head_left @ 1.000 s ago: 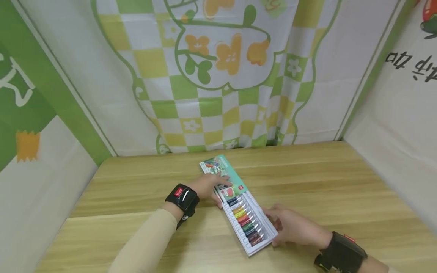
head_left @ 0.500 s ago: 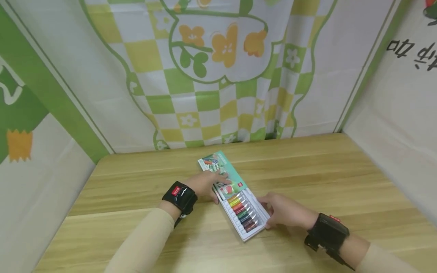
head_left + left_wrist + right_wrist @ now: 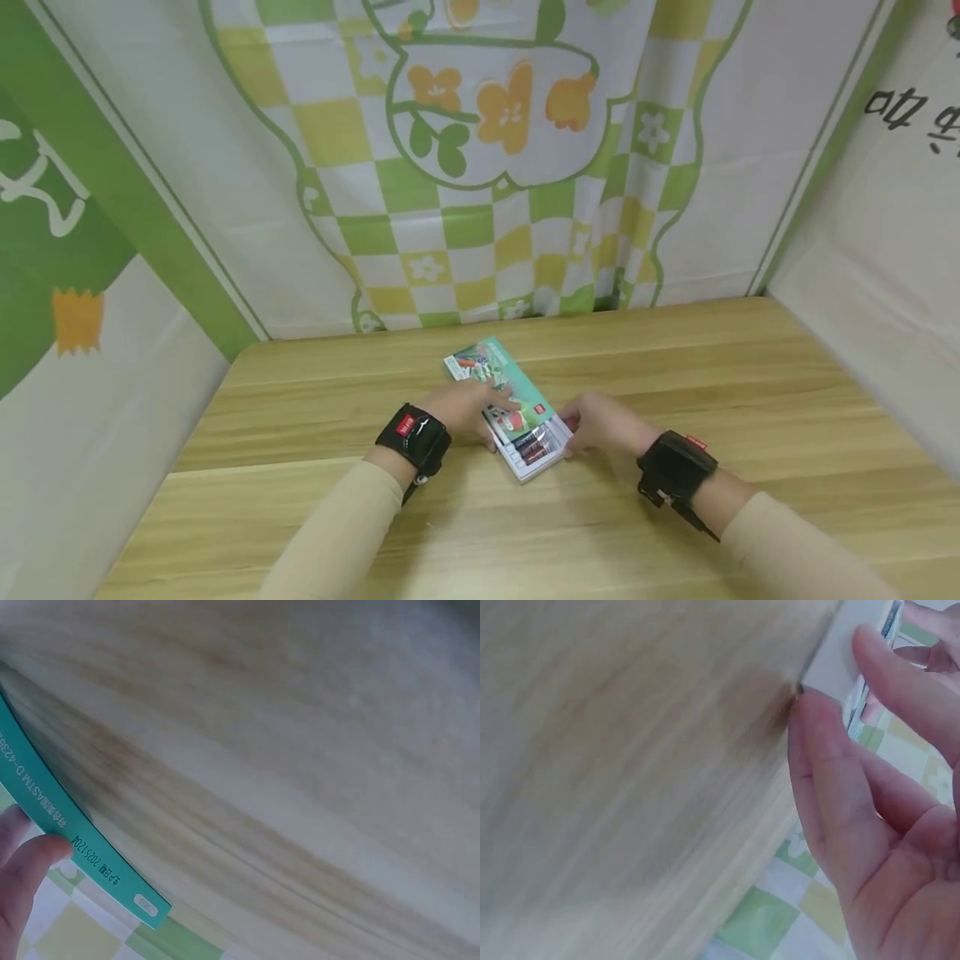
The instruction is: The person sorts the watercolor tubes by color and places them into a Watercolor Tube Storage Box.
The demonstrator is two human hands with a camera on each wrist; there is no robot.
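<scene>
A slim teal cardboard paint box [image 3: 517, 379] with printed pictures lies slantwise on the table. From its near end sticks out a short stretch of white plastic tray [image 3: 545, 468], with a few paint tubes [image 3: 534, 450] showing; the other part of the tray is hidden inside. My left hand [image 3: 461, 411] holds the box across its middle, fingers over the top; in the left wrist view the box's lettered side [image 3: 75, 832] runs past the fingertips. My right hand [image 3: 603, 421] grips the tray's near right corner, thumb and fingers on its white wall [image 3: 838, 660] in the right wrist view.
The wooden table [image 3: 300, 517] reaches back to a green and yellow checked curtain [image 3: 468, 225]. White and green panels [image 3: 142, 400] stand along both sides. Each wrist wears a black strap with a camera.
The tray has slid up into the box, and far fewer tubes show than before. My right hand has moved up and left with the tray's end; the left stays on the box.
</scene>
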